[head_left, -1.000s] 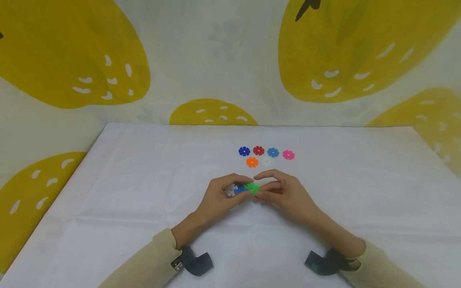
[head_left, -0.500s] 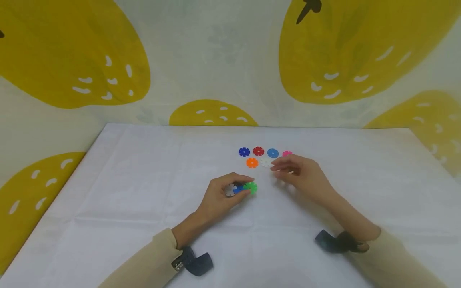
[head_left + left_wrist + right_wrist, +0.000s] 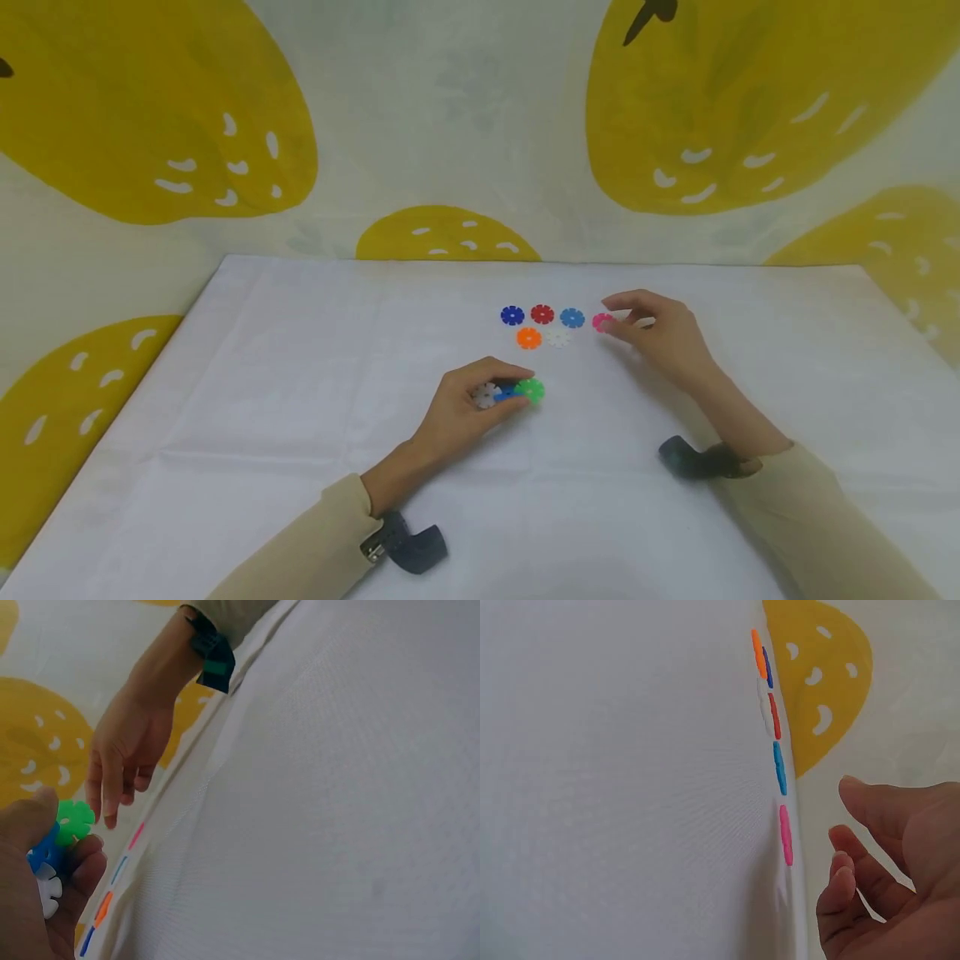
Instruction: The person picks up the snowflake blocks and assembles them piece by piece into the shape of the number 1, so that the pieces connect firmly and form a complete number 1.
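My left hand [image 3: 455, 410] pinches a short chain of notched snowflake discs between thumb and fingers. In it, a green disc [image 3: 532, 391] is at the right end, a blue disc [image 3: 46, 849] in the middle, and a white disc [image 3: 49, 889] at the other end, partly hidden by the hand. My right hand [image 3: 671, 337] hovers by a pink notched disc [image 3: 600, 322], thumb and fingers spread apart with nothing between them. The thumb tip overlaps the pink disc in the head view; in the right wrist view the pink disc lies on the cloth, apart from the fingers.
Left of the pink disc, a light blue disc [image 3: 572, 317], a red disc [image 3: 542, 314] and a dark blue disc [image 3: 512, 315] lie in a row. An orange disc [image 3: 528, 338] and a white disc [image 3: 558, 337] sit nearer. A white cloth [image 3: 300, 375] covers the table, with a lemon-patterned curtain [image 3: 450, 125] behind.
My right hand has left the green disc and moved right and away from me, over past the white disc to the pink one. The left hand stays put with the chain.
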`<action>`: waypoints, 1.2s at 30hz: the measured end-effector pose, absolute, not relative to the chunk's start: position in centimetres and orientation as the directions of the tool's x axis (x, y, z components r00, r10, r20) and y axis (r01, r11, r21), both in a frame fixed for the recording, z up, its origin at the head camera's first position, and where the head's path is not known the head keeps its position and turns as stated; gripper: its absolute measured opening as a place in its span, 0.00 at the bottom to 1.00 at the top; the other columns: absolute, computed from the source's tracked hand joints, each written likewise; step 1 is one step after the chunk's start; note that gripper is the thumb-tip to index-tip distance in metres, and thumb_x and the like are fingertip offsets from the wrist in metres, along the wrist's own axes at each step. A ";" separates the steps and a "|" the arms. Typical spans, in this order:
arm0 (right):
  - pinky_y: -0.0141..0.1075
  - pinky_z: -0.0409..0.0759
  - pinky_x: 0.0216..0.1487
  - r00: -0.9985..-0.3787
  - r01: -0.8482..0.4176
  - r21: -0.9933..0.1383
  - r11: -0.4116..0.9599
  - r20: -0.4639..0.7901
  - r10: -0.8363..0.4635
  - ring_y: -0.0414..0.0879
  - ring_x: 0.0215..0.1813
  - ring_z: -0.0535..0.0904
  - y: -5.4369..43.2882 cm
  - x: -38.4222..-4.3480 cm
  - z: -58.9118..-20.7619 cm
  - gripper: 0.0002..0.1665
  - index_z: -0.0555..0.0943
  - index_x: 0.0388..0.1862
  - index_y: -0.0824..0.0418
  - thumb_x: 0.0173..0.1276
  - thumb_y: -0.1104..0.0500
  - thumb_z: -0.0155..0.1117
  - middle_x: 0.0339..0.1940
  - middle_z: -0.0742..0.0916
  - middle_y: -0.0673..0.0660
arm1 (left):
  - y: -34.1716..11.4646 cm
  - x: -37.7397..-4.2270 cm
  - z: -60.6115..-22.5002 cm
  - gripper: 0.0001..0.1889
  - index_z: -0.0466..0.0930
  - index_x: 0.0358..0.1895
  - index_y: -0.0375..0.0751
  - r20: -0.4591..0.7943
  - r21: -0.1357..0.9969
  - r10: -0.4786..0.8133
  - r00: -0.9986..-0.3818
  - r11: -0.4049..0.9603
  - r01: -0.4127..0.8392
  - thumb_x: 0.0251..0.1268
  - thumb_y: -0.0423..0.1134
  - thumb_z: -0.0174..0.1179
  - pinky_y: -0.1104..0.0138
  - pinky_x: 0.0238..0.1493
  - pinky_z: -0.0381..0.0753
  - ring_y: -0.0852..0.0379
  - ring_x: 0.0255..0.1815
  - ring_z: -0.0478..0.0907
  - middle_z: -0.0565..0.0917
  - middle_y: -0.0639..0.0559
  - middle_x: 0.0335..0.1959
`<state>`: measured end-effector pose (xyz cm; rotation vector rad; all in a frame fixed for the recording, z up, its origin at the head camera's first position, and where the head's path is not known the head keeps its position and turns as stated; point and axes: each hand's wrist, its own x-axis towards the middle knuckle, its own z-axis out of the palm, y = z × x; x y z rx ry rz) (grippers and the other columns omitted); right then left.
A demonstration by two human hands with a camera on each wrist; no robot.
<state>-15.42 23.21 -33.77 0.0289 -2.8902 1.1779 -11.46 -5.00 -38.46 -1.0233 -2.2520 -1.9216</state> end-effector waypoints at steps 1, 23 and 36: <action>0.35 0.78 0.33 -1.000 -0.011 -0.700 0.714 0.016 0.001 0.52 0.47 0.74 23.3 -15.5 -33.9 0.24 0.79 0.56 0.54 0.64 0.46 0.66 0.45 0.82 0.56 | -5.0 -11.5 -38.4 0.15 0.83 0.50 0.40 0.408 0.880 0.466 -0.785 0.029 0.474 0.58 0.31 0.67 0.64 0.51 0.77 0.58 0.49 0.78 0.84 0.56 0.44; 0.50 0.77 0.49 -0.996 0.087 -0.625 0.775 -0.051 0.071 0.58 0.51 0.71 22.9 -16.6 -35.8 0.27 0.75 0.63 0.57 0.66 0.52 0.65 0.53 0.79 0.63 | -5.0 -11.4 -38.4 0.16 0.83 0.51 0.42 0.380 0.886 0.481 -0.790 0.056 0.460 0.58 0.30 0.67 0.64 0.50 0.77 0.60 0.48 0.78 0.83 0.58 0.44; 0.50 0.78 0.47 -0.998 0.045 -0.611 0.790 -0.001 0.056 0.58 0.51 0.73 23.2 -16.4 -35.8 0.20 0.80 0.56 0.55 0.65 0.52 0.66 0.49 0.81 0.61 | -4.9 -11.4 -38.4 0.16 0.84 0.50 0.42 0.386 0.885 0.483 -0.786 0.048 0.464 0.58 0.31 0.67 0.64 0.50 0.77 0.59 0.48 0.78 0.83 0.57 0.44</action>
